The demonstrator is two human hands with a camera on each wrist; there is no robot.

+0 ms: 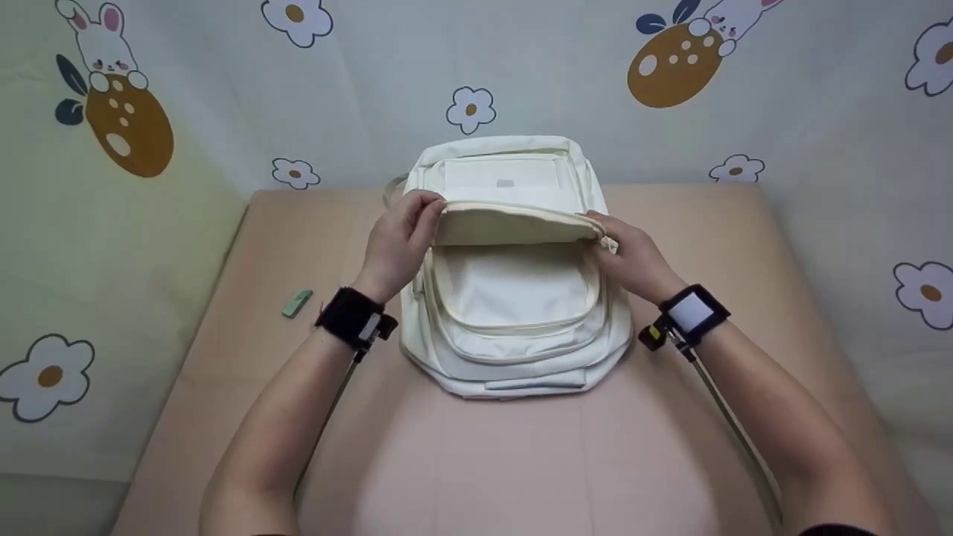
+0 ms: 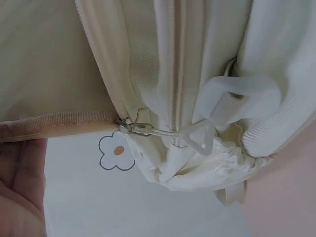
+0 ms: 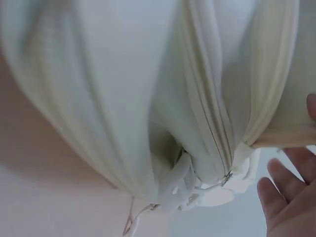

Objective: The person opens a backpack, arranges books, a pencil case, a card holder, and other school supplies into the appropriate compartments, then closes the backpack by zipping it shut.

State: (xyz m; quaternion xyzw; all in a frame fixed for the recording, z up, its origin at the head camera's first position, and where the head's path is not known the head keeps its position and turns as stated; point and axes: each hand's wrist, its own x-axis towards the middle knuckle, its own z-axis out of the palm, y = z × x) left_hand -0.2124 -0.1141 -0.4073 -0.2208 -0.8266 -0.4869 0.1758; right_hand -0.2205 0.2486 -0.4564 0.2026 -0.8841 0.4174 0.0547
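A white backpack (image 1: 514, 376) lies on the table with its front pocket unzipped. The pocket's flap (image 1: 514, 225) is lifted, and the pale inside (image 1: 521, 286) shows below it. At the flap's left corner my left hand (image 1: 398, 242) pinches the zippered edge. My right hand (image 1: 633, 253) grips the right corner between thumb and fingers; in the right wrist view several of its fingers (image 3: 284, 185) spread below the edge. A triangular zipper pull (image 2: 198, 138) hangs at the pocket's side in the left wrist view, beside a white plastic buckle (image 2: 242, 98).
A small green object (image 1: 297, 304), like an eraser, lies on the pink-beige table cover (image 1: 514, 461) left of the backpack. Behind the table hangs a pale cloth (image 1: 402, 89) printed with flowers and rabbits. Each wrist wears a black strap (image 1: 350, 316) with a camera.
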